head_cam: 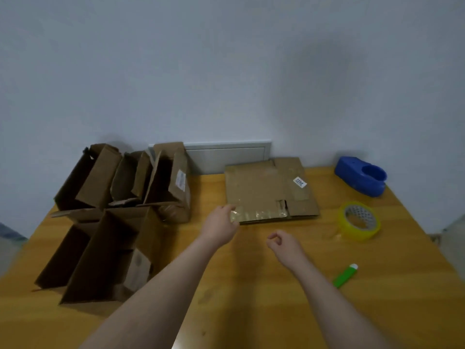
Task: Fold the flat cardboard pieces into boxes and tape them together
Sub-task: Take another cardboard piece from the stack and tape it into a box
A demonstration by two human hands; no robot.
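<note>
Flat cardboard piece [266, 190] lies flat at the far middle of the wooden table [251, 285], its far edge close to the wall [226, 71]. A white label [300, 182] sits near its right side. A shiny taped strip [261, 214] runs along its near edge.

Left hand [220, 222] is at the near-left corner of the piece, fingers curled onto the end of the taped strip and pinching that corner. The view is a bit blurred there.

Right hand [283, 244] hovers over bare tabletop just in front of the piece, apart from it. Its fingers are curled in, thumb tip meets forefinger, and nothing is visible between them.

Open room: bare table between and in front of both forearms.

Left side is crowded. The rear open boxes [125, 177] stand at the far-left edge and the near open boxes [100, 253] run along the left edge, near the left forearm.

On the right, a yellow tape roll [362, 233] lies near the piece's near-right corner. A blue tape dispenser [359, 177] is at the far-right corner of the table. A green cutter-like tool [343, 275] lies just beside the right forearm.
</note>
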